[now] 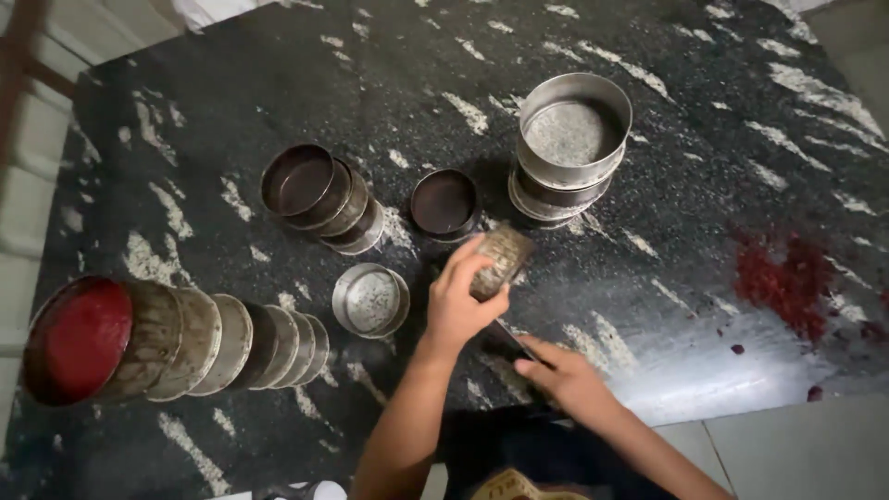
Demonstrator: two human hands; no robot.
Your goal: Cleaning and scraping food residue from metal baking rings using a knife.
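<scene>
Right hand (567, 378) low; tin (501, 259) apparently in left grip (460, 298).

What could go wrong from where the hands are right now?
1. The left hand pinches the small metal tin by its edge only; it could slip onto the stone slab.
2. The nested row of tins lies on its side and might roll if bumped.

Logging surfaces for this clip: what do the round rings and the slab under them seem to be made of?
The round rings look like thin sheet metal: dull grey, with a faint sheen on the rims and brown, rust-like staining on several. The slab looks like polished stone, likely granite: black with white streaks and a glossy reflection near its edge. The left hand holds a brownish block; its material is unclear.
</scene>
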